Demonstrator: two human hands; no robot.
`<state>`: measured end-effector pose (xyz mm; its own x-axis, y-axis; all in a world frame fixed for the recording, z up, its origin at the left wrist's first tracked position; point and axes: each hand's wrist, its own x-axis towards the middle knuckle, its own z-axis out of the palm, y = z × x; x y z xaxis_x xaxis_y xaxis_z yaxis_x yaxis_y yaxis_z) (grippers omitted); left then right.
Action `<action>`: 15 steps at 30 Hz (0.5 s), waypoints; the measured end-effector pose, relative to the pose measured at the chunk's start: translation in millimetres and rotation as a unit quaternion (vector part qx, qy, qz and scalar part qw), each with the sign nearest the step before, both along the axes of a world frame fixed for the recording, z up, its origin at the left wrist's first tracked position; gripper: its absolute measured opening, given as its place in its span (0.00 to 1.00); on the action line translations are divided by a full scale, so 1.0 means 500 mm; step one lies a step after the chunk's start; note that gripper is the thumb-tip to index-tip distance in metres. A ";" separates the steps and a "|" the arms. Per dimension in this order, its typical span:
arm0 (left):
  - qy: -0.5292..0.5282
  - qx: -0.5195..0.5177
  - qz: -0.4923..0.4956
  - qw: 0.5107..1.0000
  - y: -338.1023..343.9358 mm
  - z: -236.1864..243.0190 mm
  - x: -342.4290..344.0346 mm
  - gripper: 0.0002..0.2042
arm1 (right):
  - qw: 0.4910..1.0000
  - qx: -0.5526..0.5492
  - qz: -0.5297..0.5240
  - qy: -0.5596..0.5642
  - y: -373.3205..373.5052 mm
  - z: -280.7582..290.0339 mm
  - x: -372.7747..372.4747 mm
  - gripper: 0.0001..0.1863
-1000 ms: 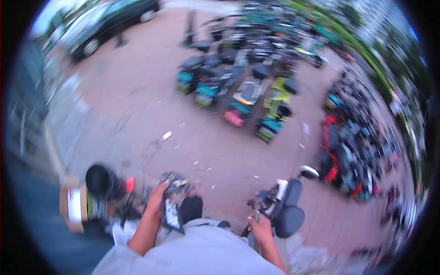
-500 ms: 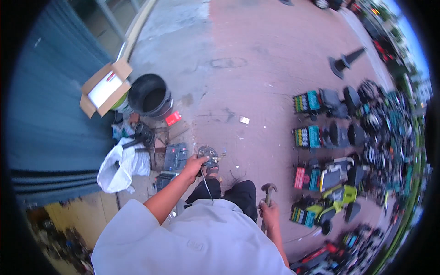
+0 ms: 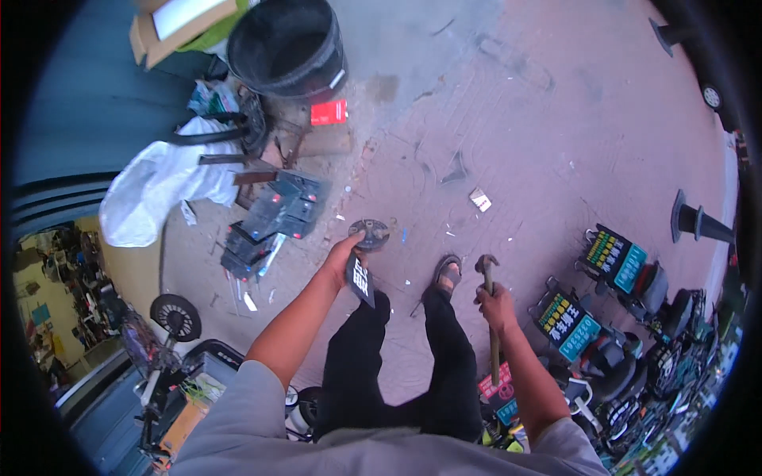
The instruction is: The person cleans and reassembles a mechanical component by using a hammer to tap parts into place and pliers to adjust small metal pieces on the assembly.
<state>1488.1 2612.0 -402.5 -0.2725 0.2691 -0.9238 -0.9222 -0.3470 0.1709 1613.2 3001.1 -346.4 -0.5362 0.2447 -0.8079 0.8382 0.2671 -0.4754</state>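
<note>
Round metal disc point(image 3: 370, 234), dark grey with small holes, looks like a stiff, fairly heavy brake-rotor sort of part, so I'd guess it won't flex or break, and the rim is the natural place to grab it. It's out in front of the legs, above the brick paving, with the left hand point(image 3: 343, 258) pinching its near edge, fingers curled shut on it, and a black card with white print point(image 3: 360, 279) hanging under the same hand. Further left: a white plastic sack point(image 3: 155, 190) lying slumped, contents hidden, a cardboard box point(image 3: 171, 24) open at the top edge with something white in it, and a black bucket point(image 3: 287, 47) that looks empty as far as I can see. Over on the right, the right hand point(image 3: 497, 305) is wrapped tight round the wooden handle of a hammer point(image 3: 487, 305), head up.
</note>
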 end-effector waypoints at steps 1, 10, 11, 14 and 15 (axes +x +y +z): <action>0.016 -0.006 0.003 1.000 -0.004 -0.104 0.003 0.21 | 1.000 -0.002 0.012 -0.004 0.011 -0.077 -0.032 0.12; 0.137 -0.086 0.110 0.981 0.035 -0.630 -0.038 0.15 | 0.992 -0.099 0.066 0.035 -0.004 -0.704 -0.297 0.17; 0.140 -0.136 0.054 0.979 0.031 -0.667 -0.044 0.15 | 0.992 -0.096 0.076 0.038 -0.022 -0.748 -0.326 0.17; 0.183 -0.178 -0.061 0.965 0.017 -0.748 -0.048 0.19 | 0.988 -0.109 0.082 0.077 -0.023 -0.896 -0.377 0.20; 0.209 -0.155 -0.144 0.955 0.024 -0.776 -0.055 0.21 | 0.980 -0.032 0.177 0.082 0.004 -0.937 -0.383 0.23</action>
